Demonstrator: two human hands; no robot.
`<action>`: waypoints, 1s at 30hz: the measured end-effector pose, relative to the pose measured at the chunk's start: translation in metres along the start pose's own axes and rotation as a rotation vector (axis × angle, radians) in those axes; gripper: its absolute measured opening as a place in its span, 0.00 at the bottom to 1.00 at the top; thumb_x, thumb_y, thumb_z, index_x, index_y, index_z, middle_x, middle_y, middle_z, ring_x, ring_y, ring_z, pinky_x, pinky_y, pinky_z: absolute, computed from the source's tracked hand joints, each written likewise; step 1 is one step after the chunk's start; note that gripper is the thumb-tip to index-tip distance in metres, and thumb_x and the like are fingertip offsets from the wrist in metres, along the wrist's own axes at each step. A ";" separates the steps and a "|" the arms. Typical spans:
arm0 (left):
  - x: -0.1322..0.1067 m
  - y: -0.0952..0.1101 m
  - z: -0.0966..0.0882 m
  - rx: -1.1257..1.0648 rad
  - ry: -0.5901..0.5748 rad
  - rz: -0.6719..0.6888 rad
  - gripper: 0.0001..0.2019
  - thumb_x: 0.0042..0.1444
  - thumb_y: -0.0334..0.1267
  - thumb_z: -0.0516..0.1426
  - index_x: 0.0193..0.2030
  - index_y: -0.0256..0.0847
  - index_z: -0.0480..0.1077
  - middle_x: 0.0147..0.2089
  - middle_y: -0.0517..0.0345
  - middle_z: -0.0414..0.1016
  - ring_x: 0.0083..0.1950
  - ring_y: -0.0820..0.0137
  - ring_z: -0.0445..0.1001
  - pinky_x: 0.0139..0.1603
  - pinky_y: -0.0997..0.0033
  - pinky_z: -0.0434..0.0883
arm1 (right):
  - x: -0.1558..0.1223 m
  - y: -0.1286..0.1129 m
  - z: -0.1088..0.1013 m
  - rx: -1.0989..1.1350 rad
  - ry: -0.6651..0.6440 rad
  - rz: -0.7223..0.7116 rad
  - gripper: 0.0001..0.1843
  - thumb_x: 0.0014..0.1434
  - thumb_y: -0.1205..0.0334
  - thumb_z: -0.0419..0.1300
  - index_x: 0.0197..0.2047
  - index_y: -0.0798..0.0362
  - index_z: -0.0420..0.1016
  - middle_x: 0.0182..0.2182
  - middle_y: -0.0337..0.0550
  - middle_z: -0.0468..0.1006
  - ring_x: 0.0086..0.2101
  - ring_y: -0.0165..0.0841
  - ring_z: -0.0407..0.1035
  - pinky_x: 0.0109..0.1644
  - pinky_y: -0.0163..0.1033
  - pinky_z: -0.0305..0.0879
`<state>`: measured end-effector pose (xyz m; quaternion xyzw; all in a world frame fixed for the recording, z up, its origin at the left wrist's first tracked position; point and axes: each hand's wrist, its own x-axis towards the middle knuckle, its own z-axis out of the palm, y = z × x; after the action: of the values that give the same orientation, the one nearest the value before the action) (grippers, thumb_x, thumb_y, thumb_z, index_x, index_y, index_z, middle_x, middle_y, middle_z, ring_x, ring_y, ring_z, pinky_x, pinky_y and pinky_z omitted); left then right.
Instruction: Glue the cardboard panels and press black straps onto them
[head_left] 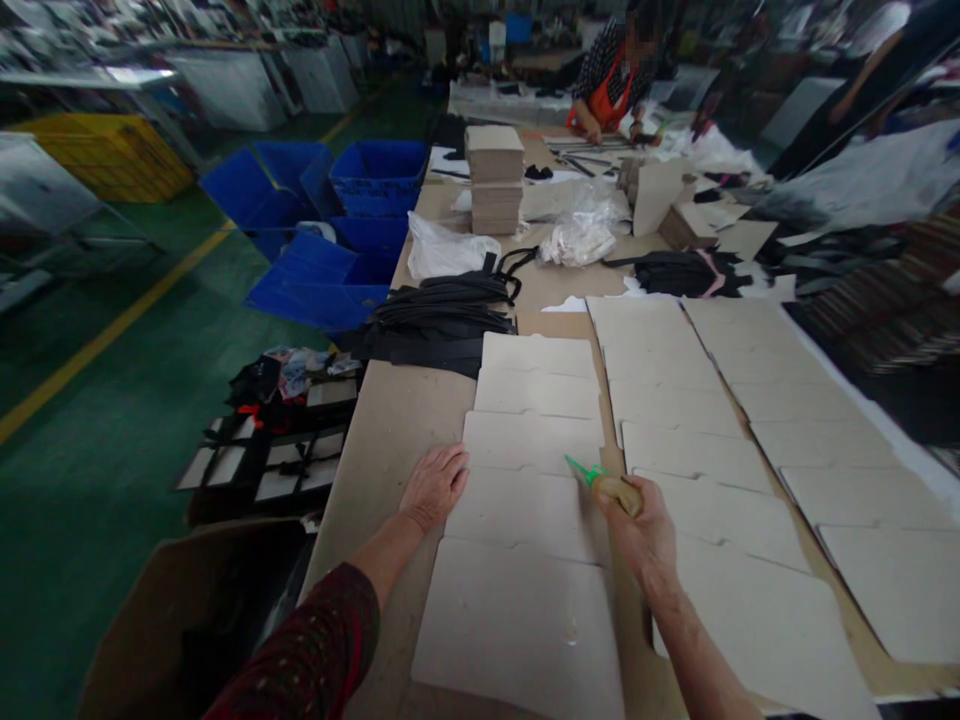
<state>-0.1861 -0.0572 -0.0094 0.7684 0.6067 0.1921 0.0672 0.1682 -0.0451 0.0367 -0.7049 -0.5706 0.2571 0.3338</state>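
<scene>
My right hand (645, 535) is closed round a small yellowish glue bottle (619, 494) with a thin green nozzle. The nozzle points left, over the right edge of a column of overlapping pale grey boards (525, 505); whether its tip touches a board I cannot tell. At the left edge of that column rests my left hand (435, 487), palm down with the fingers stretched towards the boards. Its fingertips are at the board's edge and it holds nothing. More boards (720, 510) lie overlapped in two columns to the right.
Black fabric strips (442, 315) lie beyond the boards, and a stack of small boards (495, 180) stands behind them. Blue bins (330, 275) and a cardboard box (172, 610) flank the table's left edge. A co-worker in an orange apron (604, 100) is at the far end.
</scene>
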 end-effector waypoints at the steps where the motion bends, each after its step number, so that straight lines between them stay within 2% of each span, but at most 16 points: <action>1: 0.000 0.000 0.000 -0.002 0.002 -0.002 0.13 0.64 0.34 0.53 0.54 0.41 0.70 0.58 0.49 0.72 0.58 0.60 0.68 0.61 0.53 0.67 | 0.002 -0.001 0.000 -0.036 0.000 -0.017 0.24 0.54 0.45 0.61 0.49 0.52 0.69 0.41 0.45 0.73 0.40 0.40 0.69 0.43 0.45 0.68; 9: 0.001 0.002 -0.003 -0.021 0.020 -0.002 0.12 0.63 0.34 0.53 0.53 0.42 0.71 0.58 0.49 0.73 0.58 0.59 0.69 0.61 0.52 0.68 | 0.012 -0.022 -0.020 -0.260 -0.070 -0.089 0.17 0.57 0.48 0.57 0.46 0.48 0.70 0.42 0.43 0.71 0.37 0.38 0.68 0.40 0.43 0.64; 13: 0.001 0.001 -0.002 -0.029 0.022 -0.003 0.13 0.63 0.34 0.53 0.53 0.43 0.71 0.57 0.49 0.73 0.58 0.59 0.69 0.61 0.51 0.68 | 0.011 -0.022 -0.029 -0.247 -0.083 -0.066 0.19 0.55 0.45 0.56 0.45 0.48 0.70 0.41 0.42 0.72 0.37 0.38 0.68 0.39 0.42 0.64; 17: 0.001 0.000 -0.001 -0.039 0.017 -0.001 0.13 0.64 0.34 0.53 0.53 0.43 0.71 0.58 0.49 0.72 0.58 0.59 0.69 0.61 0.52 0.68 | 0.010 -0.018 -0.027 -0.130 -0.111 0.000 0.21 0.51 0.43 0.59 0.43 0.49 0.71 0.40 0.42 0.73 0.37 0.39 0.69 0.41 0.43 0.65; 22: 0.000 0.000 0.000 -0.044 0.011 -0.002 0.13 0.64 0.34 0.53 0.53 0.42 0.71 0.58 0.48 0.72 0.58 0.59 0.68 0.61 0.51 0.68 | 0.010 -0.016 -0.012 -0.037 -0.091 0.058 0.25 0.48 0.43 0.63 0.44 0.50 0.71 0.41 0.43 0.74 0.38 0.40 0.69 0.43 0.44 0.65; 24: 0.000 0.000 0.000 -0.044 0.010 -0.008 0.13 0.63 0.34 0.54 0.53 0.42 0.71 0.58 0.49 0.72 0.59 0.59 0.68 0.61 0.51 0.68 | 0.011 -0.018 -0.003 0.091 -0.031 0.130 0.28 0.47 0.43 0.65 0.46 0.51 0.70 0.39 0.43 0.74 0.38 0.39 0.69 0.42 0.44 0.65; 27: 0.000 0.001 -0.001 -0.037 0.002 -0.020 0.14 0.63 0.33 0.54 0.54 0.44 0.71 0.58 0.51 0.72 0.59 0.60 0.68 0.61 0.52 0.68 | 0.010 -0.026 0.011 0.403 0.065 0.312 0.33 0.45 0.44 0.69 0.49 0.51 0.67 0.36 0.41 0.74 0.32 0.36 0.69 0.37 0.42 0.66; 30: -0.001 0.003 -0.002 -0.031 -0.012 -0.029 0.14 0.63 0.33 0.55 0.55 0.44 0.70 0.59 0.52 0.72 0.60 0.60 0.67 0.62 0.52 0.67 | 0.006 -0.039 0.028 0.548 -0.004 0.363 0.34 0.44 0.45 0.71 0.49 0.51 0.66 0.34 0.41 0.75 0.29 0.35 0.68 0.32 0.40 0.65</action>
<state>-0.1841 -0.0591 -0.0061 0.7596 0.6143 0.1958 0.0854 0.1242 -0.0290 0.0491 -0.6785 -0.3458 0.4580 0.4586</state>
